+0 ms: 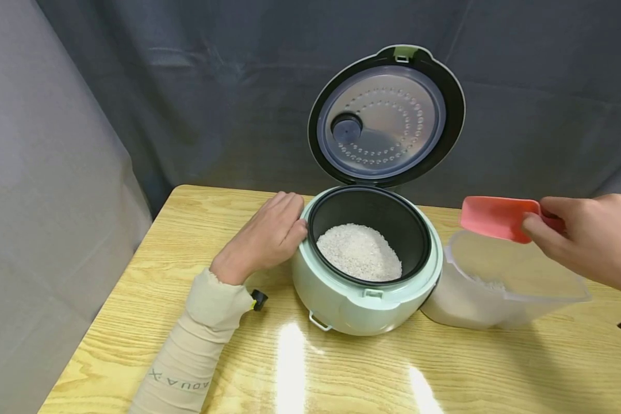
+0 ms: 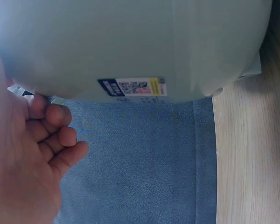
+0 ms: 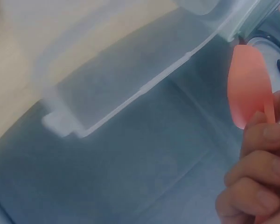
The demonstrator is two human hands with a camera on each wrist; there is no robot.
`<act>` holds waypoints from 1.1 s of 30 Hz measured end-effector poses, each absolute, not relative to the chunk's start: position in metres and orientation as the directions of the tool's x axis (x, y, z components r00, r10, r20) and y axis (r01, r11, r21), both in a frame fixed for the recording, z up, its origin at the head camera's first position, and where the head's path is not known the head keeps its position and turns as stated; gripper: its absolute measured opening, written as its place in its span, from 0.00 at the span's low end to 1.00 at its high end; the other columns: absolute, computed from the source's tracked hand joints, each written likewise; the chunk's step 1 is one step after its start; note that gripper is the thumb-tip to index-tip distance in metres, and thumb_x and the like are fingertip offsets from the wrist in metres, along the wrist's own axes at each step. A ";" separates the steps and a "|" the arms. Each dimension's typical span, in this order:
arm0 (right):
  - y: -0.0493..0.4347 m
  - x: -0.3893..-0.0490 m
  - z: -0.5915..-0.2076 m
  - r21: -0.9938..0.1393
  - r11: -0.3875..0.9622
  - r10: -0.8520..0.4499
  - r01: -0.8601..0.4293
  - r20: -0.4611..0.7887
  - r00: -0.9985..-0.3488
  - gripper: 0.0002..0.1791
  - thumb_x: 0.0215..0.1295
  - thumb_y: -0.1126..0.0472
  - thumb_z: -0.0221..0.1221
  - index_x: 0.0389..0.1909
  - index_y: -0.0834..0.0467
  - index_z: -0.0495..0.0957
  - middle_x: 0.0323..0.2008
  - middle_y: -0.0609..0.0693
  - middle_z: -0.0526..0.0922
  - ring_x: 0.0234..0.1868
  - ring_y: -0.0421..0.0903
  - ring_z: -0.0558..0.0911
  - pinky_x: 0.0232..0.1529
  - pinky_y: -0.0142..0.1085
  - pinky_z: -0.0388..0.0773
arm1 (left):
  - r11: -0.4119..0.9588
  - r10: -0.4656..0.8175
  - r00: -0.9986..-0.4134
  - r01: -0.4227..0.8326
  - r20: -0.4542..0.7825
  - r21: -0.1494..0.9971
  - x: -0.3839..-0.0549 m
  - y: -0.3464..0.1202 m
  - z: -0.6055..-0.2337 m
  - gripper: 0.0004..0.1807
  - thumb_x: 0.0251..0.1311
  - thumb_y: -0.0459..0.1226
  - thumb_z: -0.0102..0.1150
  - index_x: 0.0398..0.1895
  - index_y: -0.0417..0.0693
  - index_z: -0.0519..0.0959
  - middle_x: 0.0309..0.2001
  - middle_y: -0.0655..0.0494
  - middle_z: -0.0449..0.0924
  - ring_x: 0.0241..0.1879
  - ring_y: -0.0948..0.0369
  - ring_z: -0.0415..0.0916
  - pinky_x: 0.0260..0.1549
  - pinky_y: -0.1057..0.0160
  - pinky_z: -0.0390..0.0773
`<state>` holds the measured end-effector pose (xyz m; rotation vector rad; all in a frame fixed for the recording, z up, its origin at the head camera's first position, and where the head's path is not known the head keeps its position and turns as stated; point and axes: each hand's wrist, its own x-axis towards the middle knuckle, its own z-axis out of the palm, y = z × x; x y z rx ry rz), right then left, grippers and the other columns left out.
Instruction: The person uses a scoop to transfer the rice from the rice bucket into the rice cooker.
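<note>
In the head view a pale green rice cooker (image 1: 336, 313) stands with its lid (image 1: 393, 135) raised and white rice (image 1: 359, 253) heaped in its dark inner pot (image 1: 388, 215). My left hand (image 1: 269, 238) holds the cooker's left side at the rim, its fingers curled in the left wrist view. At the right, my right hand (image 1: 595, 230) grips a coral-red scoop (image 1: 497, 215) by its handle. The scoop is above the far rim of a translucent plastic container (image 1: 548, 302), which has rice inside. Whether the scoop holds rice, I cannot tell.
The cooker and container stand side by side on a light wooden table (image 1: 227, 374). A dark grey cloth (image 1: 212, 115) hangs behind it, and a pale cloth (image 1: 46, 201) covers the left side. The cooker's raised lid reaches high in front of the dark cloth.
</note>
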<state>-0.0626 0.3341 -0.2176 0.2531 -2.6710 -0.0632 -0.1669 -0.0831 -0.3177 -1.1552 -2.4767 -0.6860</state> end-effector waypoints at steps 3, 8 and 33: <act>0.342 -0.061 -0.221 0.090 0.980 -0.197 -0.176 0.455 -0.868 0.20 0.59 0.54 0.50 0.11 0.50 0.56 0.11 0.43 0.56 0.14 0.38 0.50 0.22 0.32 0.46 | 0.556 0.624 -0.621 0.780 0.474 0.288 -0.167 -0.083 -0.318 0.10 0.65 0.39 0.36 0.29 0.45 0.64 0.28 0.53 0.62 0.32 0.55 0.60 0.38 0.62 0.61; 0.350 -0.057 -0.225 0.088 0.983 -0.181 -0.159 0.441 -0.879 0.21 0.60 0.55 0.51 0.09 0.50 0.58 0.10 0.43 0.56 0.13 0.38 0.51 0.21 0.32 0.46 | 0.555 0.625 -0.625 0.777 0.468 0.297 -0.167 -0.083 -0.319 0.10 0.65 0.39 0.36 0.29 0.46 0.64 0.28 0.53 0.62 0.33 0.55 0.59 0.38 0.62 0.61; 0.379 -0.045 -0.248 0.100 0.987 -0.147 -0.123 0.291 -0.945 0.20 0.53 0.58 0.53 0.10 0.49 0.53 0.12 0.40 0.54 0.15 0.37 0.52 0.24 0.31 0.47 | 0.555 0.628 -0.626 0.777 0.462 0.297 -0.167 -0.082 -0.319 0.10 0.66 0.40 0.35 0.30 0.45 0.64 0.28 0.53 0.62 0.33 0.55 0.59 0.39 0.61 0.61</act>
